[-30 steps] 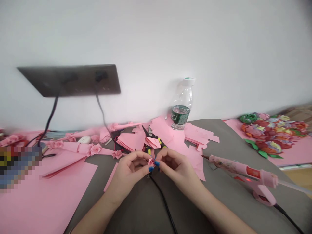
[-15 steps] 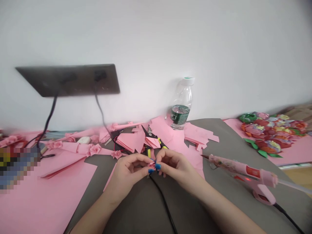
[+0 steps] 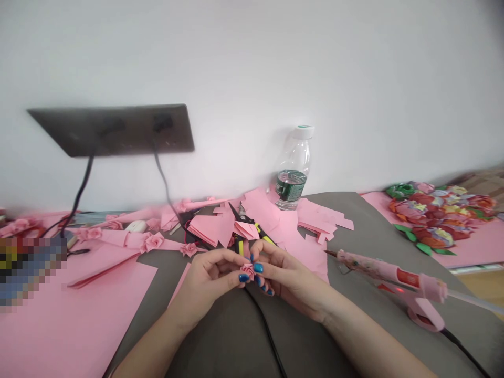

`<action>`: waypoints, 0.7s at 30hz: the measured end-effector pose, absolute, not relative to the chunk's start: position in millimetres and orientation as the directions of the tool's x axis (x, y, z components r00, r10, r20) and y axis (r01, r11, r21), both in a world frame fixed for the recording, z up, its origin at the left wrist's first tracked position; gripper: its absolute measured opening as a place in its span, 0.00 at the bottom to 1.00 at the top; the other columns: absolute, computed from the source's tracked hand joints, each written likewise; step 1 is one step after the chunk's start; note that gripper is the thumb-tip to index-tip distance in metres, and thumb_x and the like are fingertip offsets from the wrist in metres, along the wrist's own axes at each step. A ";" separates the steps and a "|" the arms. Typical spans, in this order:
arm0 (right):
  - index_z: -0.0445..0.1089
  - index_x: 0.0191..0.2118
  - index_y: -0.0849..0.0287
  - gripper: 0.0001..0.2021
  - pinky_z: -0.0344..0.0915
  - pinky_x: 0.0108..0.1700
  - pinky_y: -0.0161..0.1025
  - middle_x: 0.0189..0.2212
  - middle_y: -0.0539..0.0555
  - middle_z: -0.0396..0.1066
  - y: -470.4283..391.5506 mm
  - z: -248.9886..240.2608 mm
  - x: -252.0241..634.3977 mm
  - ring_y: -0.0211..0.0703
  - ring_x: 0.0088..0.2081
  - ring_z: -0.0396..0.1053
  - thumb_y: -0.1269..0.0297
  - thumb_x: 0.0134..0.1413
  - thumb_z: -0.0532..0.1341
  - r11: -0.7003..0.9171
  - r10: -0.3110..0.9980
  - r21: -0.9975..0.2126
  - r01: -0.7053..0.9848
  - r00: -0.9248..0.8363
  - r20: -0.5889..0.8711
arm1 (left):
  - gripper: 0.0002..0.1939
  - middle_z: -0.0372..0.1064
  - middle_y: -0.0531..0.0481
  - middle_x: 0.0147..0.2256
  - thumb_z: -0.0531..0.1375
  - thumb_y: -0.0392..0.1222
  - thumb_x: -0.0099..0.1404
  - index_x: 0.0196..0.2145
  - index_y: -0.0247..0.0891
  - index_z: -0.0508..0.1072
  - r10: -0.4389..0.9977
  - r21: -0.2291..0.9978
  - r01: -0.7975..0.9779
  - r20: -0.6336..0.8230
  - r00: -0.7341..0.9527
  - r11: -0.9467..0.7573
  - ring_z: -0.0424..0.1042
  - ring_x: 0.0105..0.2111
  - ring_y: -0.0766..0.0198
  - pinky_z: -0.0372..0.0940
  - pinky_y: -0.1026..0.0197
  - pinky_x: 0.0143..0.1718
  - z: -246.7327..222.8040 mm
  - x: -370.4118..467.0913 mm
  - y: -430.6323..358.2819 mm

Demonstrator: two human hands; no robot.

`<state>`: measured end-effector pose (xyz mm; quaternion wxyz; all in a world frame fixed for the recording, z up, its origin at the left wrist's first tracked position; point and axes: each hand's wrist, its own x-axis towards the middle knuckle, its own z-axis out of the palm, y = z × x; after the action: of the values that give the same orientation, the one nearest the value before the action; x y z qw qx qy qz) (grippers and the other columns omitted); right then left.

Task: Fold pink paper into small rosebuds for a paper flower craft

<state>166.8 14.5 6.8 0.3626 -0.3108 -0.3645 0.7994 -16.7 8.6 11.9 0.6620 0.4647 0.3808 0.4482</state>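
Note:
A small pink paper rose (image 3: 248, 271) is pinched between my two hands, above the grey tabletop. My left hand (image 3: 214, 275) is closed on its left side, thumb in front. On the right side, my right hand (image 3: 281, 270) grips the rose with thumb and index finger, the lower fingers curled beneath. Just beyond my fingers lie scissors (image 3: 248, 218) with black and yellow handles, resting among pink paper pieces (image 3: 212, 227). A black cable (image 3: 265, 325) runs across the table under my hands.
A pink glue gun (image 3: 397, 281) with a red light rests on the right. Behind stands a water bottle (image 3: 292, 173) against the wall. Colourful paper flowers (image 3: 437, 212) lie at far right. Pink sheets (image 3: 98, 320) and rose-trimmed paper cones (image 3: 136, 240) cover the left side.
The fingers of my right hand have shifted on the rose, and its lower fingers now show more. The rose's petals face the camera more plainly.

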 end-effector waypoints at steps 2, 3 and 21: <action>0.66 0.33 0.57 0.18 0.53 0.24 0.29 0.25 0.45 0.64 15.7 5.8 166.3 0.31 0.23 0.56 0.54 0.48 0.73 -0.397 0.868 -0.836 -0.379 -0.450 -0.209 | 0.04 0.78 0.49 0.31 0.71 0.37 0.57 0.32 0.37 0.82 0.961 0.963 -0.228 -0.084 0.264 0.146 0.76 0.32 0.64 0.71 0.67 0.34 11.7 -16.1 8.3; 0.66 0.33 0.58 0.17 0.53 0.25 0.30 0.24 0.45 0.63 16.5 5.2 166.5 0.31 0.23 0.55 0.53 0.49 0.71 -0.351 0.899 -0.854 -0.383 -0.394 -0.192 | 0.04 0.78 0.49 0.32 0.70 0.38 0.58 0.33 0.37 0.81 0.966 0.966 -0.223 -0.074 0.249 0.132 0.76 0.34 0.64 0.71 0.67 0.36 11.5 -15.8 8.0; 0.68 0.32 0.57 0.07 0.59 0.29 0.35 0.28 0.51 0.67 12.8 6.9 163.2 0.38 0.27 0.63 0.61 0.60 0.61 0.219 0.948 -0.968 0.121 -0.263 0.181 | 0.05 0.80 0.50 0.33 0.70 0.36 0.56 0.33 0.38 0.80 0.986 0.985 -0.154 -0.058 0.156 0.082 0.77 0.35 0.64 0.71 0.65 0.39 5.4 -18.1 10.1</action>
<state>163.2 12.8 6.9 0.4425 -0.4156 -0.6430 0.4669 -18.1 10.1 5.4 0.5921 0.4770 0.4363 0.4812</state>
